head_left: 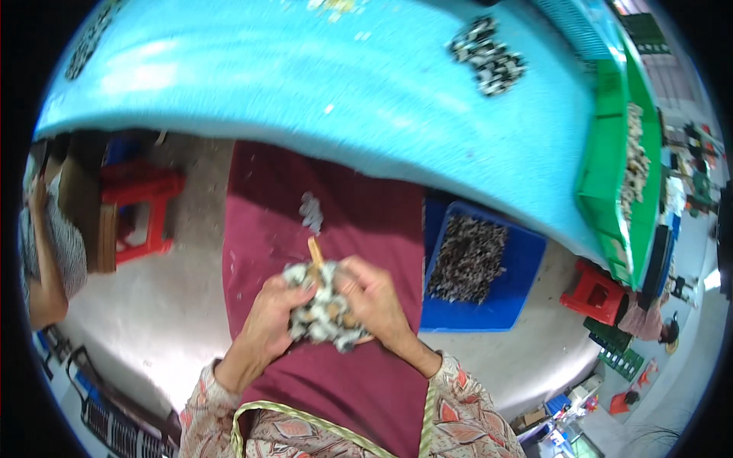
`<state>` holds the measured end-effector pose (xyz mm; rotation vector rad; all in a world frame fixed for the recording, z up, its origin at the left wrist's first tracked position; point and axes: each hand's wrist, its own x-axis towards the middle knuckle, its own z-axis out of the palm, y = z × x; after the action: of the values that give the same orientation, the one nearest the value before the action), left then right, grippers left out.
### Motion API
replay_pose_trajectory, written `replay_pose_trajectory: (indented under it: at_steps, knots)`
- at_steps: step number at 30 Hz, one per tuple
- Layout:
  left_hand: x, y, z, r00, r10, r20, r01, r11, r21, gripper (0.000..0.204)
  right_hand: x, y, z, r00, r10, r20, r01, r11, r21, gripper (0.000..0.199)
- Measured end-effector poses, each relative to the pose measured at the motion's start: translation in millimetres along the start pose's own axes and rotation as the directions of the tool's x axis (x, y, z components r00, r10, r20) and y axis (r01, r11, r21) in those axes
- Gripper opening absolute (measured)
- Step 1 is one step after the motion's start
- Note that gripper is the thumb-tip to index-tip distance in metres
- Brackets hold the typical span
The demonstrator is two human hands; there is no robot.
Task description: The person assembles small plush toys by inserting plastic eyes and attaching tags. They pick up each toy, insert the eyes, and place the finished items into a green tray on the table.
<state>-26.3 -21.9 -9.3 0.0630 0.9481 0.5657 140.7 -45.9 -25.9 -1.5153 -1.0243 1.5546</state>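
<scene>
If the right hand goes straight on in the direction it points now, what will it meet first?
The black-and-white bundle: the right hand seems to be touching it. The light wooden stick may come next, but depth is unclear in this blurred view.

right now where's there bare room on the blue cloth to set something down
The cloth is barest along its near middle, between the left pile and the right pile, save a white scrap. Another patch lies between the right pile and the green bin. Over the apron it's crowded: left hand and right hand hold a fluffy bundle.
</scene>
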Motion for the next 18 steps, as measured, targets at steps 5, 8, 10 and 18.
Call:
replay_pose_trajectory:
  at_steps: [5, 8, 10, 18]
  knots:
    - [-10.8, 9.9, -7.2, 0.998, 0.026, -0.052, -0.022, 0.997, 0.071, 0.021, 15.6, -84.2, -76.0, 0.847, -0.523, 0.098, 0.509, 0.744, -0.432, 0.011]
    - [-10.4, 8.9, -8.9, 0.999, 0.022, -0.043, -0.019, 0.998, 0.063, 0.021, 38.4, -124.6, -117.8, 0.833, -0.477, -0.281, 0.335, 0.838, -0.43, 0.01]
    - [-8.4, 5.8, -6.9, 0.999, 0.014, -0.045, -0.012, 0.999, 0.052, 0.021, 69.8, -129.2, -136.3, 0.746, -0.59, -0.311, 0.386, 0.762, -0.52, 0.013]
    - [-8.6, 0.2, -11.2, 0.987, 0.015, -0.162, -0.016, 1.0, -0.008, 0.02, 117.0, -132.6, -145.9, 0.633, -0.773, -0.041, 0.411, 0.381, -0.828, 0.025]
